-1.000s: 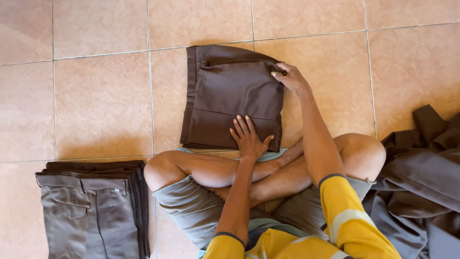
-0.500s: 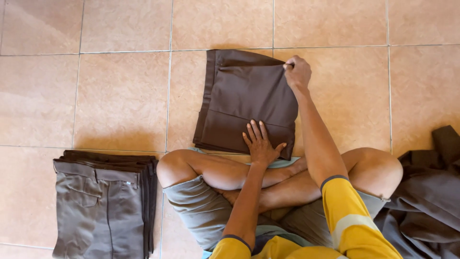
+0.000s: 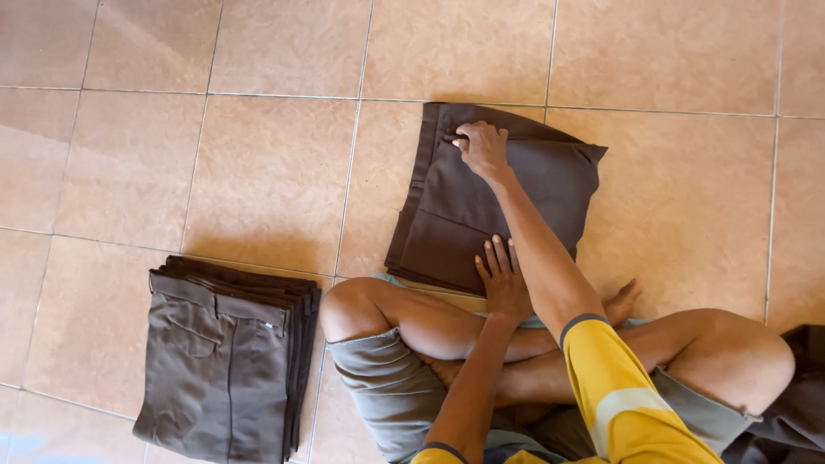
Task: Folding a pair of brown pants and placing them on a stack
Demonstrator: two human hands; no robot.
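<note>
A dark brown folded garment (image 3: 464, 215) lies on the tiled floor in front of my crossed legs. My right hand (image 3: 483, 148) reaches across to its far left corner, fingers curled on the fabric edge. My left hand (image 3: 503, 279) lies flat with fingers spread on the garment's near edge, just above my knee. Both arms wear yellow sleeves with dark cuffs.
A neat stack of folded grey-brown trousers (image 3: 223, 352) sits on the floor to my left. A heap of dark unfolded cloth (image 3: 795, 404) lies at my right knee. Beige floor tiles (image 3: 258, 163) surround everything.
My right hand has slid from the garment's far right corner to its far left corner. My left hand stays pressed on the near edge. The view has shifted rightward.
</note>
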